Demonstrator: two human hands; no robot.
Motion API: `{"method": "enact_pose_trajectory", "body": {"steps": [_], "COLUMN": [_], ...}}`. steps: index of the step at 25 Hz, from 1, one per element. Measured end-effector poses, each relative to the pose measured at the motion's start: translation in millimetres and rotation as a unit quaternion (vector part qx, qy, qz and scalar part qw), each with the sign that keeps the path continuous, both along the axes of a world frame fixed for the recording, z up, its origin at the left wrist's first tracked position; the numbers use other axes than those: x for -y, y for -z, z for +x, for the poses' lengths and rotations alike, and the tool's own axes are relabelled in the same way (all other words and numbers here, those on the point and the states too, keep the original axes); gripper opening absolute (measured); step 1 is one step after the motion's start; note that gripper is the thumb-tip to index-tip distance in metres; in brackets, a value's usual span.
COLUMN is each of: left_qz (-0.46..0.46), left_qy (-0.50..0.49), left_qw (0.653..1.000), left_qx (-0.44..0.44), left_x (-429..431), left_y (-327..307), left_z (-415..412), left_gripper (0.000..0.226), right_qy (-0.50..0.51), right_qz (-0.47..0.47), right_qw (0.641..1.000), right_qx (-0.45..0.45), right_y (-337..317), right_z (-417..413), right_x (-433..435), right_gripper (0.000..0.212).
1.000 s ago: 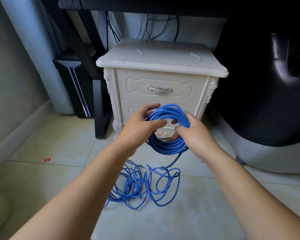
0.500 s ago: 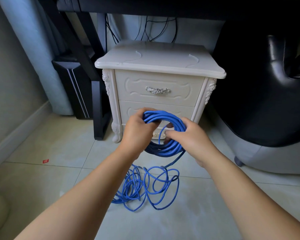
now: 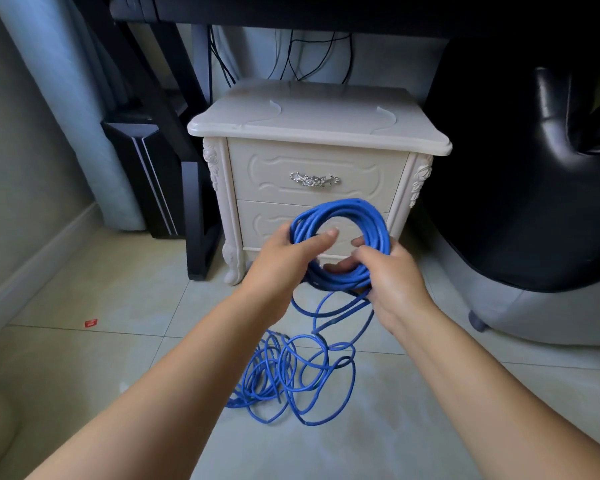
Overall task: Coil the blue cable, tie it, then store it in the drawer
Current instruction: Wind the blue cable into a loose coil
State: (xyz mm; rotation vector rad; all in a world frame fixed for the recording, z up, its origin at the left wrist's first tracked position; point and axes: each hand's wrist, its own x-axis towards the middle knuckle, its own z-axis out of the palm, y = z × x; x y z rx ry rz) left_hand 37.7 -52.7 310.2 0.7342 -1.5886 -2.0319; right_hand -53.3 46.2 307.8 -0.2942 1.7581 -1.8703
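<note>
Head view. Two bare forearms reach forward from 6 o'clock toward a cream nightstand (image 3: 312,123) that stands on a pale tiled floor (image 3: 118,299).

The blue cable (image 3: 340,206) is partly wound into a ring of many loops, held upright in the air in front of the lower drawer (image 3: 267,221). The left hand (image 3: 281,263) grips the ring at its 9 o'clock side, with the thumb laid across the front of the loops. The right hand (image 3: 394,284) grips it at about 4 o'clock, the fingers curled through the ring from behind. The two hands are apart, one on each side of the ring, and both are clamped on the cable.

From the bottom of the ring, at 6 o'clock, unwound strands hang down to a loose tangle (image 3: 284,375) of the same cable lying on the floor between the forearms.

The upper drawer (image 3: 257,171) and the lower drawer are both closed. The upper one carries an ornate silver handle (image 3: 314,180).

At 9 o'clock of the nightstand stand a black desk leg (image 3: 196,209) and a black computer tower (image 3: 142,174). At 3 o'clock there is a black leather chair (image 3: 534,188). Dark wires (image 3: 291,53) hang behind the nightstand at 12 o'clock. A small red scrap (image 3: 91,323) lies on the floor at 8 o'clock.
</note>
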Motion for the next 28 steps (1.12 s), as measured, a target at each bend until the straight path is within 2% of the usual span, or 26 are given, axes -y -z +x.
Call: {"method": "enact_pose_trajectory", "body": {"steps": [2,4,5,6,10,13,15,16,18,20,23,24,25,27,28], "left_qz": [-0.084,-0.137,-0.131,-0.105,0.086,0.275,0.352,0.33,0.156,-0.006,-0.084,-0.109,-0.165,-0.321,-0.373], "left_qy": [0.091,0.122,0.123,0.118,0.05,0.009,0.004,0.009,0.009,-0.004,0.037,0.067,0.097,0.106,0.081], "left_qw": [0.992,0.979,0.979,0.983,0.993,0.961,0.936,0.944,0.985,0.992,0.995,0.992,0.981,0.936,0.913], "left_qx": [0.03,0.087,0.096,0.092,0.06,0.01,-0.032,-0.023,0.069,0.127,0.046,0.021,0.029,0.102,0.143], "left_x": [3.0,2.0,1.0,0.8,2.6,2.4,4.8,5.1,8.5,9.9,9.7,6.5,3.5,-2.2,-4.5], "left_y": [-1.9,-0.3,0.8,0.9,-4.2,-3.4,-6.9,-8.9,-4.4,-4.7,-11.2,-14.9,-15.5,-8.7,-6.3], "left_z": [7.4,12.2,13.2,13.0,8.0,7.4,9.3,10.5,9.0,9.2,13.3,15.6,16.1,14.1,13.1], "left_gripper": [0.041,0.03,0.021,0.018,0.034,0.033,0.031,0.031,0.033,0.04,0.038,0.034,0.039,0.053,0.049], "right_qy": [0.035,0.056,0.06,0.065,0.068,0.031,-0.001,-0.024,-0.08,-0.119,-0.157,-0.175,-0.194,-0.234,-0.247], "right_qz": [-0.057,-0.096,-0.11,-0.123,-0.168,-0.188,-0.141,-0.095,-0.011,0.063,0.17,0.197,0.22,0.253,0.26], "right_qw": [0.995,0.986,0.982,0.978,0.96,0.95,0.966,0.979,0.992,0.991,0.963,0.944,0.923,0.882,0.868], "right_qx": [0.07,0.121,0.138,0.153,0.212,0.248,0.215,0.18,0.096,0.015,-0.141,-0.198,-0.249,-0.323,-0.342], "right_y": [-6.8,-10.9,-12.6,-13.5,-9.5,-7.5,-10.3,-13.3,-18.5,-19.4,-19.2,-19.7,-20.6,-21.7,-21.7], "right_z": [-9.3,-19.2,-22.5,-25.2,-28.6,-24.1,-20.9,-19.2,-16.7,-17.3,-18.3,-17.7,-16.5,-12.2,-9.7], "right_x": [0.0,-2.1,-3.2,-4.6,-7.5,-8.5,-11.3,-13.5,-17.6,-20.3,-21.4,-21.3,-20.4,-18.5,-17.7], "right_gripper": [0.02,0.021,0.02,0.018,0.016,0.015,0.016,0.017,0.025,0.032,0.024,0.021,0.02,0.021,0.022]}}
